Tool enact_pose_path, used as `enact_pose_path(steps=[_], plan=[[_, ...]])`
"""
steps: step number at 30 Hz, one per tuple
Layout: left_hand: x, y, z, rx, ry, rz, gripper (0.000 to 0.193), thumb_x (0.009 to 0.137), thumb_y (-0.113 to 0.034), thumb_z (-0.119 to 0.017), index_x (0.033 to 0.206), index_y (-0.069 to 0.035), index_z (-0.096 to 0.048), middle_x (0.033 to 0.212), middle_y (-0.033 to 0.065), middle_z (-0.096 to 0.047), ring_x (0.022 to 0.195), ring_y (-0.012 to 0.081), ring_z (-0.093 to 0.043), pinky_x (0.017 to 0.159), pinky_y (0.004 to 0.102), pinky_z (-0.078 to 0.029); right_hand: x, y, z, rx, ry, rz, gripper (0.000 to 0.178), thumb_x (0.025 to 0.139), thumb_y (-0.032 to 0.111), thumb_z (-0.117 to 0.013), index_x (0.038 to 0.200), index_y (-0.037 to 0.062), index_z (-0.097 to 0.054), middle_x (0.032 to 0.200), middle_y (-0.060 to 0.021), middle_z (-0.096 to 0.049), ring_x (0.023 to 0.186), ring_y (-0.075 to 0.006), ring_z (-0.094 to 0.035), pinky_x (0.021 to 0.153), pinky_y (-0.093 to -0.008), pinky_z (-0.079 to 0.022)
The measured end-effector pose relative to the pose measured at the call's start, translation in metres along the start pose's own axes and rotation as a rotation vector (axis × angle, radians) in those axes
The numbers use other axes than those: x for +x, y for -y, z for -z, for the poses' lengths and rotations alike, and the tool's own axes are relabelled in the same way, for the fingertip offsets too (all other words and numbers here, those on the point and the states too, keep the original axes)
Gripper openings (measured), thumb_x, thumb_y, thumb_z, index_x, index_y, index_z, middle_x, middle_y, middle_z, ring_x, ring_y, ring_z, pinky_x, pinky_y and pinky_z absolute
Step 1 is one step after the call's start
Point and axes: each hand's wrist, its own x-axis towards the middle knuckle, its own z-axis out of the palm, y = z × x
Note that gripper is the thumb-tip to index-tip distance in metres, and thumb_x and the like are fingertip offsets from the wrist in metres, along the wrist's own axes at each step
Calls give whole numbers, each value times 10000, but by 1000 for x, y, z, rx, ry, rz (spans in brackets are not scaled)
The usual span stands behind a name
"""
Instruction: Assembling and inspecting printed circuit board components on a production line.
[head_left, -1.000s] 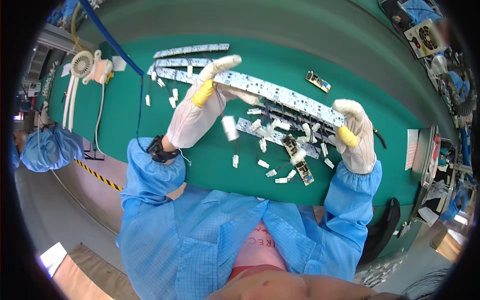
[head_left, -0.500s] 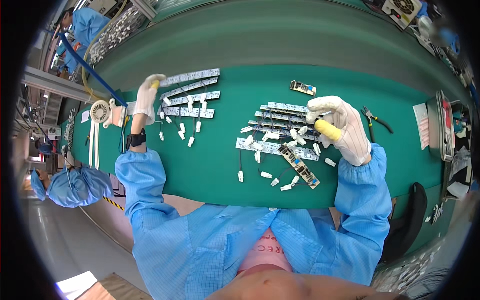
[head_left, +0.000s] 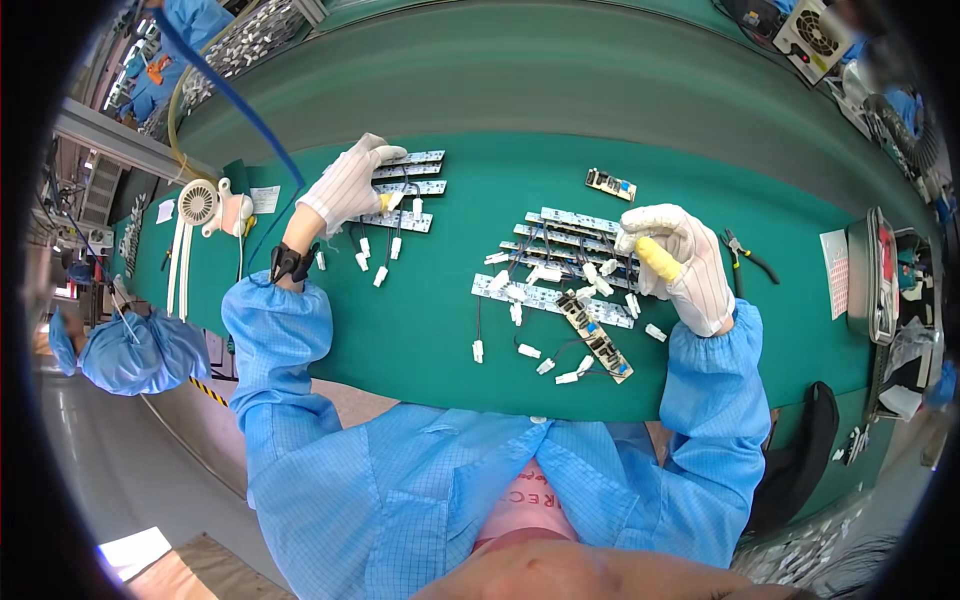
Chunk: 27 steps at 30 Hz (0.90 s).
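Sliding right, your left hand [head_left: 350,187] is now covering the left ends of the white strips [head_left: 428,187] between 10 and 11 o'clock from the middle of the green mat [head_left: 420,360]. Its fingers are spreading around them, but whether they're gripping isn't showing. Your right hand [head_left: 675,262] is curling nearly closed by the other strips [head_left: 575,219] at 2 o'clock, its hold hiding. You seem to be gathering strips; picking up is probably needing a gentle pinch.
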Motion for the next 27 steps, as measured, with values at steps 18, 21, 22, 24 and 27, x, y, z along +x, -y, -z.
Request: enact_pose_path(steps=[18, 21, 22, 24, 27], plan=[[138, -97, 32, 127, -133, 6, 304, 774, -310, -618, 983, -94, -667, 949, 151, -654, 952, 306, -612, 824, 397, -479, 47, 66, -79, -1128, 117, 833, 808, 517, 22, -672, 1283, 135, -440, 1272, -117, -449, 1238, -349, -379, 1024, -469, -310], [163, -151, 16, 355, -201, -28, 292, 769, -355, -621, 942, -127, -677, 940, 123, -652, 911, 297, -627, 814, 421, -450, 73, 65, -120, -1295, 155, 1240, 734, 623, 124, -647, 1291, 262, -377, 1251, -78, -412, 1262, -301, -331, 992, -563, -270], [171, -162, 9, 351, -199, -52, 293, 759, -375, -631, 891, -119, -683, 904, 120, -647, 892, 301, -623, 812, 423, -433, 74, 71, -131, -1249, 193, 1334, 655, 674, 124, -595, 1276, 263, -380, 1142, -90, -466, 1188, -307, -412, 961, -562, -304], [182, -177, -1, 268, -262, -154, 288, 754, -392, -636, 863, -132, -689, 886, 103, -643, 892, 277, -618, 817, 408, -415, 67, 67, -150, -1118, 303, 1372, 606, 706, 113, -554, 1267, 266, -381, 1002, -105, -494, 1067, -311, -493, 913, -524, -364], [193, -166, -4, 407, -276, -70, 308, 746, -409, -645, 871, -131, -686, 886, 68, -645, 902, 237, -618, 793, 409, -394, 25, 87, -169, -945, 408, 1379, 570, 726, 107, -533, 1258, 258, -396, 927, -114, -492, 949, -302, -529, 816, -396, -443]])
